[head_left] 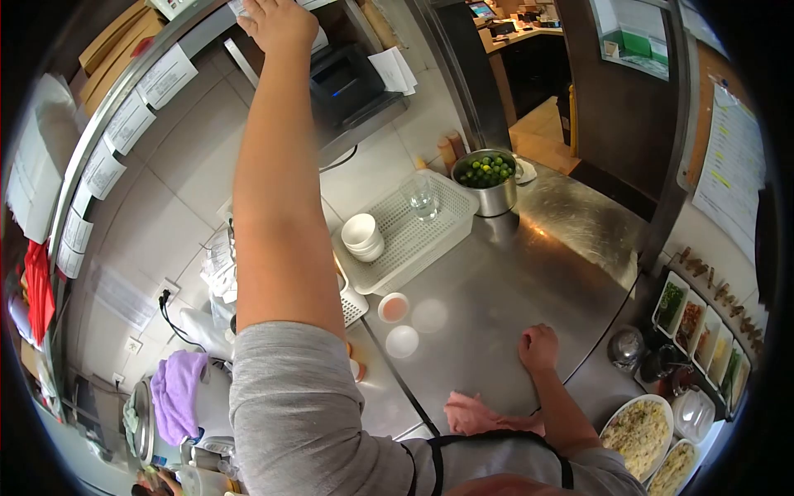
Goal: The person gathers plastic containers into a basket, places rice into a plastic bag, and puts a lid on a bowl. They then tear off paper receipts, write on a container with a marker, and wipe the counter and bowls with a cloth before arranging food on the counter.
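Reaching left hand clamped on unreadable paper slip; right hand fisted on steel counter.

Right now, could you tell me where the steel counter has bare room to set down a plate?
Steel counter: one bare patch between white tray, lime pot and right hand. Crowded at right by rice plates and condiment tubs; small sauce dishes sit left.

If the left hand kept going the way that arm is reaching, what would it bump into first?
Most likely the paper slips on the rail at the top. The left hand already seems to be at them, above the black printer; whether it touches them is hard to tell.
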`<state>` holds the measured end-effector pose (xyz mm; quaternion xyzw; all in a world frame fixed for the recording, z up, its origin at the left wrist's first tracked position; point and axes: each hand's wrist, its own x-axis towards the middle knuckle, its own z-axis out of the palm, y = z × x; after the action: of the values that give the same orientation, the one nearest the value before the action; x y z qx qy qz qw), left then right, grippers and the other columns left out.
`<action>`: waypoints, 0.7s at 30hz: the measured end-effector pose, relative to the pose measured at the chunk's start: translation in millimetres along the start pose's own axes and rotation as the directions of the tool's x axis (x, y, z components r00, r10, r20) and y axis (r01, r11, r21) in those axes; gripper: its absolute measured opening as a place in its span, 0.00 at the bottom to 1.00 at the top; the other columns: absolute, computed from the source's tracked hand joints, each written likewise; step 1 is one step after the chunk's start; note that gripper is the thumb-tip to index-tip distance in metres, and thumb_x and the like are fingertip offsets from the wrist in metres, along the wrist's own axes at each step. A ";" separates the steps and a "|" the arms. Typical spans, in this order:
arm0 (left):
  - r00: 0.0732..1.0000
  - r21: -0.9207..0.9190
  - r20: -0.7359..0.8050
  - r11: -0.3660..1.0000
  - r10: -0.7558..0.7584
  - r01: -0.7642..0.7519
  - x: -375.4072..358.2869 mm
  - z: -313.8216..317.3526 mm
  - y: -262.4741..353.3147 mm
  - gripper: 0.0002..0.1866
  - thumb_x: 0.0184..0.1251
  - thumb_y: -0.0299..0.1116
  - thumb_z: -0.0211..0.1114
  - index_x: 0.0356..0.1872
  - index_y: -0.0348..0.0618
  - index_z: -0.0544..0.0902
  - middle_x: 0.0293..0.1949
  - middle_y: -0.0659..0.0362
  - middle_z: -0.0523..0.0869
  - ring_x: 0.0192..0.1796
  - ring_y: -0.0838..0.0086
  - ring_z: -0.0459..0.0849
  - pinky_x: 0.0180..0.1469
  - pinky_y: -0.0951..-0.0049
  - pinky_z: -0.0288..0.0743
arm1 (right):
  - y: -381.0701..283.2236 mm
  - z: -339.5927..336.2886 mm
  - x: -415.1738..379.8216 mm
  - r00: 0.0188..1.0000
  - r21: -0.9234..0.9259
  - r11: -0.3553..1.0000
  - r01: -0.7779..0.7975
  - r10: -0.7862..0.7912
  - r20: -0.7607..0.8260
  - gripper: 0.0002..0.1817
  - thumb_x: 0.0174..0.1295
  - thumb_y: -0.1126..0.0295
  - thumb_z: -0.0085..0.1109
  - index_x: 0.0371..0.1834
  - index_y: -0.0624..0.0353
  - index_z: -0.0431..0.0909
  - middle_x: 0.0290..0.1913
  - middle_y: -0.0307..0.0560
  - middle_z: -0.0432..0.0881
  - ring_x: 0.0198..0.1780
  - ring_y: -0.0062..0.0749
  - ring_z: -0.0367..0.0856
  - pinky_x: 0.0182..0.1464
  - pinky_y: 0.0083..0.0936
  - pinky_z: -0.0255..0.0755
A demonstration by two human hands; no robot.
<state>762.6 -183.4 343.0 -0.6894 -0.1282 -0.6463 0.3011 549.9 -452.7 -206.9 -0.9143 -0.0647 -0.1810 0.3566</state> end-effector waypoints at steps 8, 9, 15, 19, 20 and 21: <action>0.957 -0.252 -0.283 0.968 -0.065 -0.009 -14.0 -26.9 -65.2 0.32 0.49 0.40 0.49 0.56 0.32 0.58 0.59 0.41 0.55 0.63 0.51 0.50 0.60 0.49 0.41 | 0.2 -0.3 0.4 1.000 -0.028 0.999 0.022 -0.022 0.005 0.02 0.39 0.74 0.54 0.19 0.56 0.71 0.25 0.44 0.72 0.32 0.39 0.70 0.35 0.31 0.66; 0.943 -0.203 -0.310 0.977 -0.123 0.061 -15.8 -30.5 -85.7 0.32 0.49 0.41 0.50 0.55 0.32 0.58 0.58 0.40 0.56 0.63 0.51 0.50 0.60 0.49 0.41 | -1.6 -1.0 0.2 1.000 -0.015 1.000 0.020 -0.020 0.002 0.02 0.39 0.74 0.54 0.18 0.56 0.71 0.25 0.44 0.72 0.32 0.39 0.70 0.35 0.31 0.66; 0.980 -0.098 0.018 0.975 -0.197 0.197 -32.0 -46.3 -119.3 0.33 0.49 0.37 0.47 0.56 0.28 0.55 0.60 0.42 0.54 0.64 0.53 0.48 0.61 0.53 0.38 | -4.2 1.1 -0.5 1.000 0.007 1.000 0.013 -0.013 0.006 0.02 0.39 0.75 0.53 0.18 0.55 0.72 0.25 0.44 0.72 0.32 0.39 0.70 0.35 0.31 0.66; 0.976 -0.250 -0.007 0.946 -0.216 0.208 -30.4 -31.3 -84.3 0.32 0.49 0.35 0.46 0.57 0.28 0.54 0.60 0.43 0.54 0.64 0.54 0.47 0.62 0.54 0.36 | -4.6 1.1 -1.3 1.000 -0.034 0.999 -0.008 0.009 0.027 0.02 0.40 0.74 0.53 0.18 0.54 0.72 0.26 0.43 0.73 0.32 0.38 0.71 0.35 0.30 0.66; 0.976 -0.254 -0.003 0.944 -0.217 0.209 -27.7 -28.9 -78.6 0.32 0.49 0.35 0.46 0.57 0.28 0.54 0.60 0.43 0.54 0.64 0.54 0.47 0.62 0.55 0.36 | -5.0 1.0 -1.5 1.000 -0.041 0.999 -0.009 0.010 0.027 0.02 0.40 0.74 0.53 0.18 0.54 0.72 0.26 0.43 0.73 0.32 0.38 0.71 0.35 0.30 0.66; 0.976 -0.260 0.000 0.942 -0.220 0.212 -24.1 -27.1 -73.4 0.32 0.49 0.35 0.46 0.57 0.28 0.54 0.60 0.43 0.54 0.64 0.53 0.46 0.62 0.55 0.35 | -5.0 0.2 -1.1 1.000 -0.049 0.999 -0.010 0.011 0.025 0.02 0.40 0.74 0.53 0.19 0.54 0.72 0.26 0.43 0.73 0.32 0.38 0.71 0.35 0.30 0.66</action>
<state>695.8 -136.4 337.5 -0.6951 -0.1132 -0.6965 0.1378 547.7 -448.8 -204.3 -0.9254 -0.0599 -0.1689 0.3341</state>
